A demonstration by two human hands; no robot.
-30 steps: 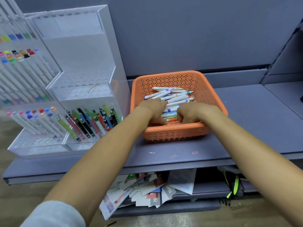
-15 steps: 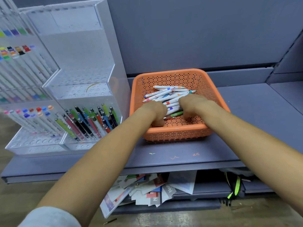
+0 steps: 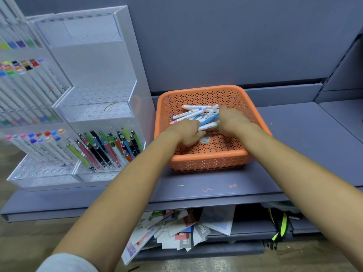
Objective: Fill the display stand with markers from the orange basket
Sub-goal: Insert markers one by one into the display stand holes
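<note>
I see the orange basket (image 3: 208, 162) on the grey shelf (image 3: 294, 154), just right of centre, its perforated floor bare at the near side apart from a round sticker (image 3: 205, 139). The markers (image 3: 193, 114) lie in a loose heap at the basket's 12 o'clock half: white barrels with script printing and small coloured ends in pink, blue, orange and green, plus one all-blue barrel, crossing each other at shallow angles.

At 9 o'clock from the basket stands the clear display stand (image 3: 94, 107), stepped in tiers. Its upper tiers on the near column are bare holes; the lowest tier holds slanted pens (image 3: 110, 146) in green, pink, black, blue, red and white. Further toward 9 o'clock a second column carries white markers with coloured caps (image 3: 35, 138), and more rows above it.

Both my arms reach in from 6 o'clock. My left hand (image 3: 186, 132) is curled, knuckles up, at the 7 o'clock edge of the heap, fingers closed round the ends of a few markers. My right hand (image 3: 232, 118) is at the heap's 3 o'clock side, fingers folded into the pile; whether it has actually clamped any marker I cannot tell. The hands are apart, with the pile between them

Under the shelf, loose papers (image 3: 176, 230) lie scattered
</note>
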